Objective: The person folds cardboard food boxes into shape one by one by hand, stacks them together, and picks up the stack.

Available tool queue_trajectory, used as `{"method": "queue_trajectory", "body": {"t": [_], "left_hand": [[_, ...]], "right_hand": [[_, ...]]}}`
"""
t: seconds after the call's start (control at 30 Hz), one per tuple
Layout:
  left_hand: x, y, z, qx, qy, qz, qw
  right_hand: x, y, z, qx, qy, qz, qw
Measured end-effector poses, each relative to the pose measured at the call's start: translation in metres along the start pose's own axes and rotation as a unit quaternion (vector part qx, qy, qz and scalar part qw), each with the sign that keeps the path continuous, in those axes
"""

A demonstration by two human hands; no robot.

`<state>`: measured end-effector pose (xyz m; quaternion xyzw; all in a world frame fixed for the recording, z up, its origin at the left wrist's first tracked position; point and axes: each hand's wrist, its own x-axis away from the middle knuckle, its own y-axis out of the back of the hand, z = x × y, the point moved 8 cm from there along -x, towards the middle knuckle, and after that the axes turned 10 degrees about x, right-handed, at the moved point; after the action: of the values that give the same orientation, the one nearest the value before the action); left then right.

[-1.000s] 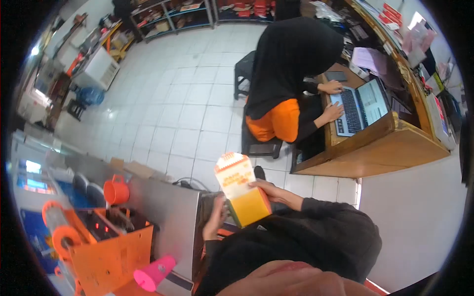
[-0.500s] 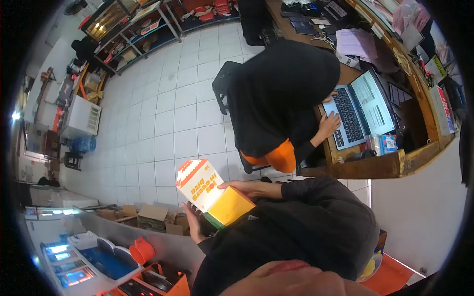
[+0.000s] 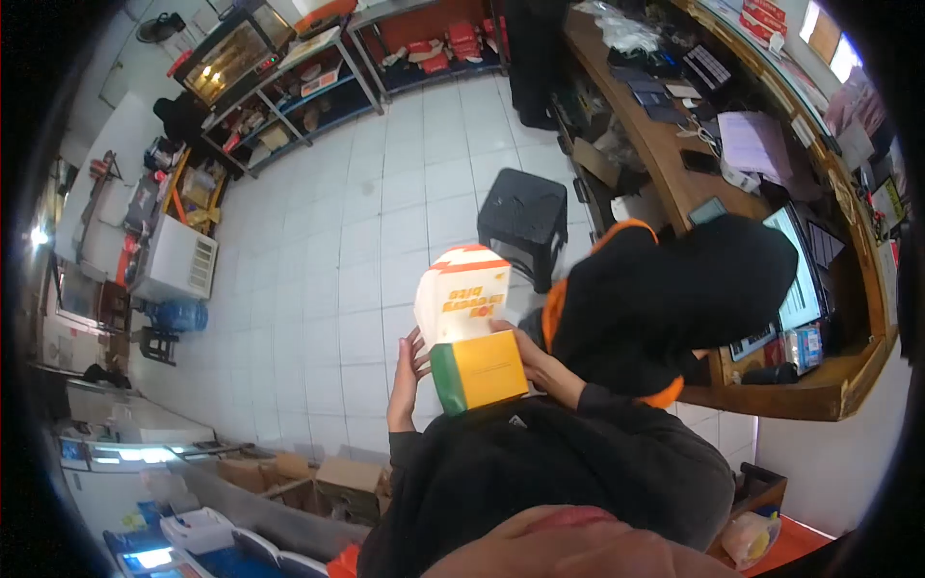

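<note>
Between my hands, close to my chest, is a printed food carton [image 3: 489,371] with a yellow face, a green side and a white panel. The white panel carries orange lettering, upside down to me, and a zigzag orange band at its far end. My left hand [image 3: 409,371] supports the carton's left side, its fingers partly hidden behind it. My right hand [image 3: 536,358] grips the right side near the fold between white and yellow; some of its fingers are out of sight.
A co-worker in black and orange [image 3: 665,299] leans over a laptop [image 3: 798,270] at the wooden counter [image 3: 636,135] on the right. A black stool [image 3: 523,212] stands ahead. Cardboard boxes [image 3: 349,482] sit at lower left; a blue water bottle [image 3: 180,316] is further left.
The carton and both hands have shifted right and up in view, with the carton turned more upright. My left hand has come against its side. The co-worker has moved right, uncovering the stool.
</note>
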<state>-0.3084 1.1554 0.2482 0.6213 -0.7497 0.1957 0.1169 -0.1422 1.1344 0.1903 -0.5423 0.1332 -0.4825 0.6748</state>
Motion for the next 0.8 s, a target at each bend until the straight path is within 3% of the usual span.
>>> {"method": "queue_trajectory", "body": {"t": [0.17, 0.37, 0.57, 0.67, 0.8], "left_hand": [[-0.078, 0.031, -0.041, -0.06, 0.005, 0.068, 0.996], [-0.192, 0.007, -0.006, -0.096, 0.102, 0.163, 0.977], [-0.31, -0.023, -0.025, -0.024, 0.182, 0.304, 0.935], [-0.383, 0.039, 0.013, 0.08, 0.211, 0.208, 0.952], [-0.443, 0.197, 0.061, 0.014, 0.202, -0.069, 0.977]], "right_hand": [[-0.06, -0.002, 0.045, -0.082, 0.09, -0.058, 0.991], [-0.079, 0.012, 0.085, -0.096, 0.152, -0.102, 0.978], [-0.112, 0.055, 0.161, -0.145, 0.236, -0.144, 0.95], [-0.132, 0.091, 0.194, -0.16, 0.276, -0.177, 0.931], [-0.164, 0.123, 0.262, -0.164, 0.33, -0.176, 0.913]]}}
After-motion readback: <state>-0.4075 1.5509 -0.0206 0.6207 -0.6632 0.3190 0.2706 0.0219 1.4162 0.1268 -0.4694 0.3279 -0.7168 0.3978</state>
